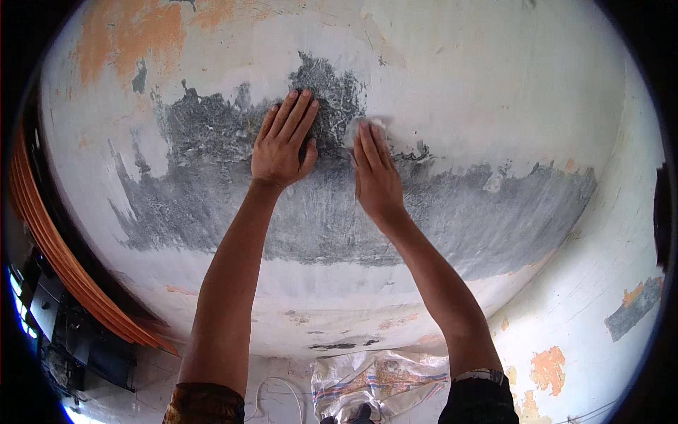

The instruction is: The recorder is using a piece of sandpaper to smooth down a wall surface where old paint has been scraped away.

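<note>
Before me is a wall (503,90) with pale, worn paint and a broad, ragged grey patch (328,228) across its middle. My left hand (285,143) lies flat against the darker, rougher upper part of this patch, fingers pointing up and thumb apart, holding nothing. To its right, my right hand (378,177) presses a whitish pad or folded sheet (351,130) to the wall under its fingertips. Motion blurs the pad's edges, so I cannot tell whether it is sandpaper or cloth. It sits at the border between grey and pale paint.
A woven plastic sack (381,371) lies on the floor at the wall's foot, by my feet (363,412). A white cable (258,395) loops to its left. An orange curtain (69,270) hangs at left, near dark objects (100,339). Another wall (593,297) meets this one at right.
</note>
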Tool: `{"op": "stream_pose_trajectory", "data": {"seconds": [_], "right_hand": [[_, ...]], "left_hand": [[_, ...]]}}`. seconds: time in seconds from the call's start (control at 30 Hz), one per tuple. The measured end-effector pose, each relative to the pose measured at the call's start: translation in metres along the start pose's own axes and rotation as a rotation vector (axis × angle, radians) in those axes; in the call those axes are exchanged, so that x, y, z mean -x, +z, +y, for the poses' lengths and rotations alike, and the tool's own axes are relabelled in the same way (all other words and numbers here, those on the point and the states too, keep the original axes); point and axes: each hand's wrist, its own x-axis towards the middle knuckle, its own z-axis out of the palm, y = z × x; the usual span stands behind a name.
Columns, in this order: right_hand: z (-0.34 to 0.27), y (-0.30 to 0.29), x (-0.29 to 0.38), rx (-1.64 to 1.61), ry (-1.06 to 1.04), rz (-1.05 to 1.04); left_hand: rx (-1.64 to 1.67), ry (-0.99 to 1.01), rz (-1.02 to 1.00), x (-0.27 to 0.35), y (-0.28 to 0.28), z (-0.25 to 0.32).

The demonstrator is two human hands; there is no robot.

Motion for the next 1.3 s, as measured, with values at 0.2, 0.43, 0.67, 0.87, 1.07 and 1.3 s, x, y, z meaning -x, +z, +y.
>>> {"op": "stream_pose_trajectory", "data": {"seconds": [0.2,0.43,0.67,0.87,1.07,1.3], "right_hand": [[0.001,-0.006,-0.024,-0.028,0.01,0.107],[0.0,-0.003,-0.009,0.014,-0.012,0.065],[-0.008,-0.001,-0.008,-0.034,0.013,0.126],[0.0,-0.006,-0.006,0.023,0.005,0.008],[-0.009,-0.003,-0.021,-0.02,0.035,0.103],[0.0,-0.007,-0.023,0.016,0.017,0.102]], "left_hand": [[-0.019,-0.003,-0.016,-0.002,0.001,0.001],[-0.029,0.012,0.02,-0.002,0.004,-0.001],[-0.017,0.0,-0.01,0.0,0.0,-0.002],[-0.015,0.001,0.035,-0.002,0.007,0.003],[-0.033,0.003,-0.001,0.0,0.0,-0.004],[-0.001,0.009,0.021,-0.001,0.004,0.001]]}}
